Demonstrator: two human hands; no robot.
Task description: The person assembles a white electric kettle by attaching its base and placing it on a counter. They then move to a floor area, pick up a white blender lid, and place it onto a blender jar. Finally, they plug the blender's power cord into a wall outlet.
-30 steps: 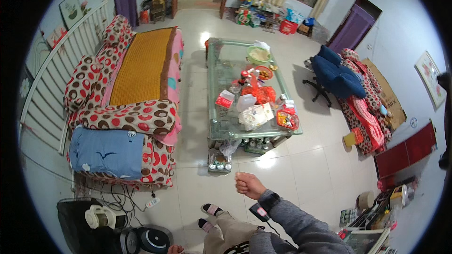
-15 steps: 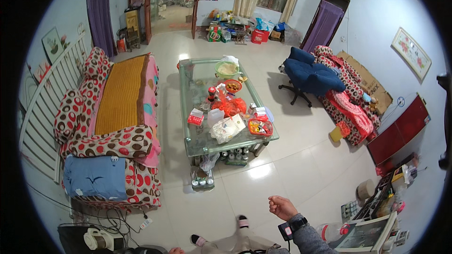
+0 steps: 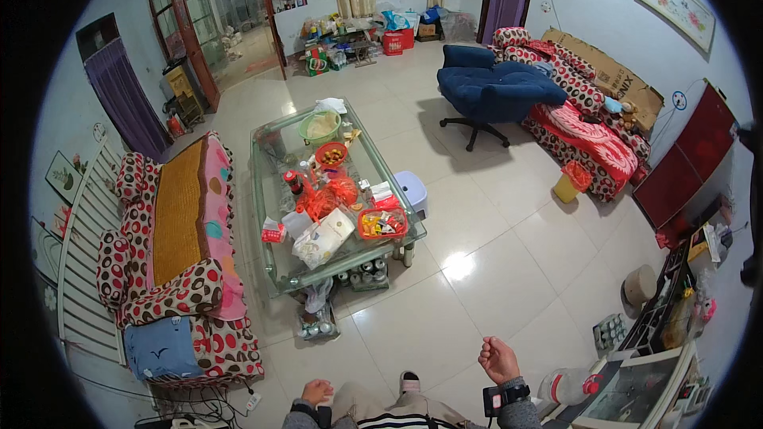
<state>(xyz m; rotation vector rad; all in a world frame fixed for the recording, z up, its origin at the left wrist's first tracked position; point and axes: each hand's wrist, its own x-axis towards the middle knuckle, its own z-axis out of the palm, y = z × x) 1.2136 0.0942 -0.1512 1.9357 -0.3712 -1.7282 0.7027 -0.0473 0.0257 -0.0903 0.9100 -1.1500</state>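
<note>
My right hand (image 3: 499, 360) hangs over the tiled floor at the lower right, fingers curled in and nothing showing in them. A dark band with a small device (image 3: 505, 399) is strapped round that wrist. Lower down, my left hand (image 3: 318, 392) is at my left side with its fingers loosely closed and nothing seen in it. Neither hand touches anything. Nearest to the right hand is a large clear plastic bottle with a red cap (image 3: 566, 385). Ahead of me stands a glass table (image 3: 278, 270) with a white bag (image 3: 324, 238), red bags (image 3: 327, 197) and bowls on it.
Along the left runs a spotted sofa (image 3: 171, 302), with cables (image 3: 211, 401) on the floor near it. A blue swivel chair (image 3: 497, 87) stands before another sofa (image 3: 588, 143). A yellow bin (image 3: 567, 188), a stool (image 3: 412, 193) and a low cabinet (image 3: 636, 381) are to the right.
My view has turned to the right and moved closer to the glass table. My left hand has come up into view from the lower edge. The right hand stays curled at my side.
</note>
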